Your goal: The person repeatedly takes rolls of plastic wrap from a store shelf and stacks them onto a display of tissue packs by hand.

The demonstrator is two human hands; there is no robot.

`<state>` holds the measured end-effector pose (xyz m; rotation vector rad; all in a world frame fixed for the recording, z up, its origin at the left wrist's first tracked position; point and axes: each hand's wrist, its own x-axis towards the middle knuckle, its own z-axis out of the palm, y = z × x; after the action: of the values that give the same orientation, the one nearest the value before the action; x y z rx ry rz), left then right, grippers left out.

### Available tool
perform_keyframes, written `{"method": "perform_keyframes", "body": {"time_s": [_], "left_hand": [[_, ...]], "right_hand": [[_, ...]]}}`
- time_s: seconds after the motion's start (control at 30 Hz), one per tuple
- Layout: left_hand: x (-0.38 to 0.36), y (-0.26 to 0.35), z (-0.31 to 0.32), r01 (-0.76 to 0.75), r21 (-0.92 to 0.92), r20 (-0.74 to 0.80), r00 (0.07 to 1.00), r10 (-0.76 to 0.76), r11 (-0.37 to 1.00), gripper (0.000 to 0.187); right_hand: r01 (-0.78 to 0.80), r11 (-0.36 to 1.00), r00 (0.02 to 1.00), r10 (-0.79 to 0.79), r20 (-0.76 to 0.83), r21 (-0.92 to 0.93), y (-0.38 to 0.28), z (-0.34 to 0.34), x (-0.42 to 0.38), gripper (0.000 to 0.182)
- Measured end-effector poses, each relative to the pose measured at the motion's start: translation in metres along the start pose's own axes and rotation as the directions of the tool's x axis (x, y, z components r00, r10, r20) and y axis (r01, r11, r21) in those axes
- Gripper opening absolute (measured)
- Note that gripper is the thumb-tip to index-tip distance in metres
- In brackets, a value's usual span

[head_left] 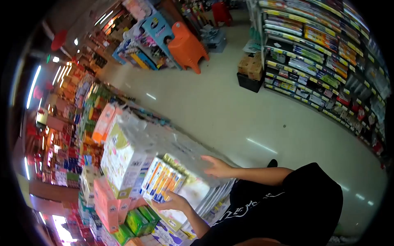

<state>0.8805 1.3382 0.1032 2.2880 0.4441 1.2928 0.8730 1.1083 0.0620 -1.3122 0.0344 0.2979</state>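
My left hand point(175, 203) is at the lower edge of a wrapped pack with white, orange and blue print point(163, 180). Its thumb lies over the edge and its fingers reach along the underside. The pack tilts above a stack of large plastic-wrapped white packages with floral print point(193, 192). My right hand point(218, 167) is apart from the pack, over the side of the same stack, with its fingers stretched out and nothing in them. Against the pack's far side stands a big white and olive-green floral package point(123, 158).
Pink packs point(107, 205) and green packs point(137, 221) lie beside the stack. Across the tiled floor point(205, 106) are an orange plastic stool point(186, 47), a cardboard box point(250, 67) on a black bin point(248, 83), and a long shelf rack point(312, 53) of small goods.
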Motion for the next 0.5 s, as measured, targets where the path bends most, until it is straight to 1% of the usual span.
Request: {"method": "perform_keyframes", "body": {"time_s": [0.07,0.1,0.13,0.17,0.2,0.23,0.27,0.3,0.33,0.4,0.43,0.5], "left_hand": [[-0.023,0.065,0.019,0.049,-0.262,0.166,0.986,-0.005,0.964,0.071],[-0.04,0.093,0.036,0.096,-0.404,0.293,0.956,0.029,0.91,0.064],[-0.055,0.127,0.046,0.235,-0.542,0.517,0.85,0.1,0.807,0.06],[-0.072,0.159,0.06,0.291,-0.585,0.672,0.696,0.251,0.757,0.05],[-0.089,0.196,0.067,0.172,-0.611,0.724,0.515,0.459,0.773,0.046],[-0.104,0.235,0.068,0.056,-0.654,0.735,0.284,0.616,0.754,0.041],[-0.118,0.275,0.062,-0.203,-0.776,0.589,0.109,0.801,0.598,0.04],[-0.132,0.311,0.054,-0.404,-0.846,0.423,-0.108,0.9,0.349,0.04],[-0.152,0.33,0.055,-0.386,-0.861,0.404,-0.126,0.906,0.33,0.04],[-0.19,0.359,0.062,-0.106,-0.9,0.432,-0.354,0.829,0.424,0.047],[-0.207,0.373,0.068,-0.086,-0.912,0.404,-0.372,0.836,0.402,0.047],[-0.236,0.393,0.074,-0.122,-0.946,0.323,-0.447,0.834,0.3,0.049]], "right_hand": [[-0.014,0.994,0.997,0.006,-0.074,-0.105,0.017,-0.06,-0.032,0.067],[0.049,0.931,0.99,-0.093,-0.105,-0.362,0.04,-0.099,-0.04,0.062],[0.081,0.801,0.975,-0.187,-0.119,-0.593,0.06,-0.134,-0.05,0.057],[0.033,0.836,0.968,-0.163,-0.191,-0.548,0.062,-0.165,-0.07,0.057],[-0.015,0.869,0.956,-0.132,-0.261,-0.495,0.06,-0.195,-0.088,0.058],[-0.026,0.875,0.945,-0.136,-0.298,-0.483,0.052,-0.215,-0.105,0.058],[-0.044,0.919,0.896,-0.137,-0.421,-0.393,0.045,-0.235,-0.125,0.056],[-0.049,0.952,0.835,-0.128,-0.535,-0.303,0.033,-0.252,-0.147,0.054],[-0.059,0.953,0.818,-0.124,-0.561,-0.296,0.019,-0.263,-0.171,0.054],[-0.024,0.991,0.708,-0.074,-0.702,-0.129,-0.005,-0.28,-0.209,0.046],[-0.027,0.992,0.683,-0.073,-0.727,-0.125,-0.003,-0.292,-0.221,0.046],[0.031,0.998,0.614,-0.069,-0.786,-0.063,0.009,-0.306,-0.245,0.043]]}}
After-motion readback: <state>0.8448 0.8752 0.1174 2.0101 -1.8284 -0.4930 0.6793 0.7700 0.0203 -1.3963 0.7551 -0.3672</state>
